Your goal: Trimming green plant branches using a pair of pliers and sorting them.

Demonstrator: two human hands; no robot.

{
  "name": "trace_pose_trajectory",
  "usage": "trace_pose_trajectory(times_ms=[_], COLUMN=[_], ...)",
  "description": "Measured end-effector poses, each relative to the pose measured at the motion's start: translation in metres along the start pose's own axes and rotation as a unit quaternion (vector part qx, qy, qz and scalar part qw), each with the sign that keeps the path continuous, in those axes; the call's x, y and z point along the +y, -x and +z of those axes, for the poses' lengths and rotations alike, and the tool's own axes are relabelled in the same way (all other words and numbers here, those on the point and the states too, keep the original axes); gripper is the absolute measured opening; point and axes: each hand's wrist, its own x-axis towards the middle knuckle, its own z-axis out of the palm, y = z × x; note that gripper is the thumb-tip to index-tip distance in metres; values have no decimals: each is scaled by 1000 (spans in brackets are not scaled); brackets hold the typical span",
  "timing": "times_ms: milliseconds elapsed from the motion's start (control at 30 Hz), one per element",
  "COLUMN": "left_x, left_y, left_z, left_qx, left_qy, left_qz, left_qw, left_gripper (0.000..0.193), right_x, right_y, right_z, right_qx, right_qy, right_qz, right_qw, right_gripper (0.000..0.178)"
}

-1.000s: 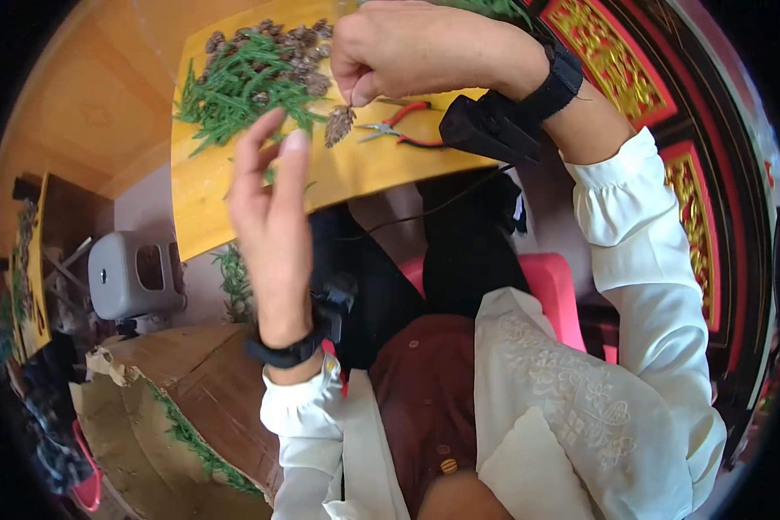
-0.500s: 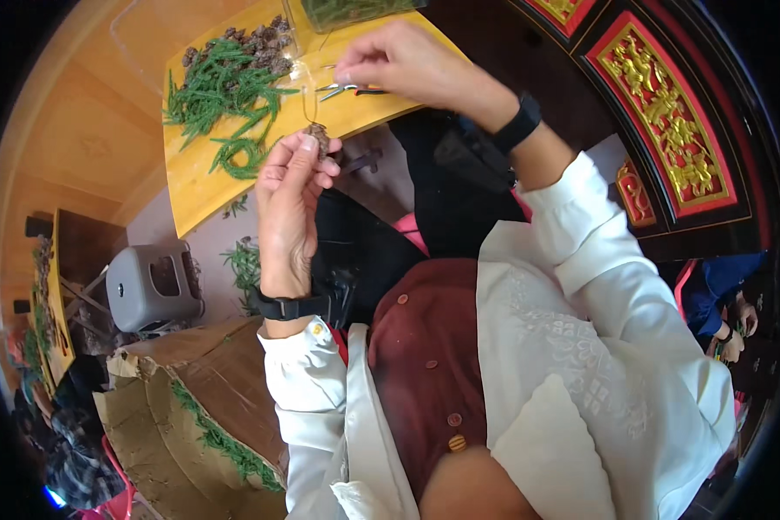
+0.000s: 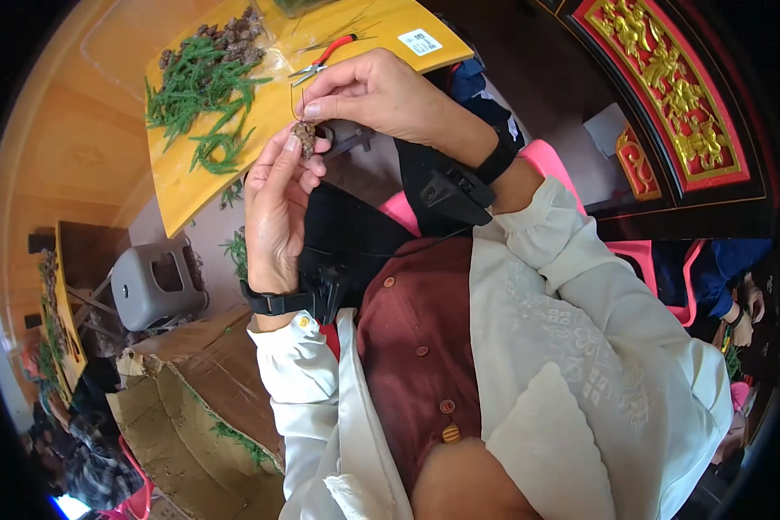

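Head view: gripping a brown pine cone (image 3: 304,141) between thumb and fingers of the left hand (image 3: 273,208). Pinching a thin wire (image 3: 292,100) between thumb and forefinger of the right hand (image 3: 386,95), just above the cone (impossible to tell how firmly). Positioning both hands close together, the right higher than the left. Holding the cone at the near edge of a yellow table (image 3: 172,186), with the wire rising from its upper end.

Working near red-handled pliers (image 3: 324,56), on the table just beyond the right hand. Facing green sprigs (image 3: 191,91) on the left part of the table, with a heap of pine cones (image 3: 234,39) beside and partly beneath. Wearing a black wristband (image 3: 276,302) on the left wrist and a black strap (image 3: 498,156) on the right, with a black device (image 3: 449,195) below the right forearm.

Viewing, at lower left, a cardboard box (image 3: 160,425) with green foliage inside (and, farther up, a grey stool (image 3: 154,290)). Viewing, at far right, a co-worker's dark blue sleeve (image 3: 726,273), well apart from the cone, below a red-and-gold carved panel (image 3: 680,95).
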Motion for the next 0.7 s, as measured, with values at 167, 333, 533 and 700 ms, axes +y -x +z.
trace_pose_trajectory(times_ms=[167, 333, 533, 700], left_x=[-13, -17, -18, -22], left_y=[-6, -6, -2, 1], left_z=[1, -2, 4, 15], left_qx=[-40, -89, -95, -80], left_qy=[24, 222, 320, 326], left_qz=[-23, -131, -185, -181], left_qw=[999, 962, 924, 924], left_gripper=[30, 32, 33, 34], right_x=[9, 12, 6, 3], right_y=[7, 8, 4, 6], right_z=[-12, -23, -33, -41], right_qx=[11, 33, -29, -48], right_qy=[73, 184, 212, 224], right_qz=[-97, -296, -364, -356], right_qw=[993, 937, 907, 906], right_gripper=[12, 12, 13, 15])
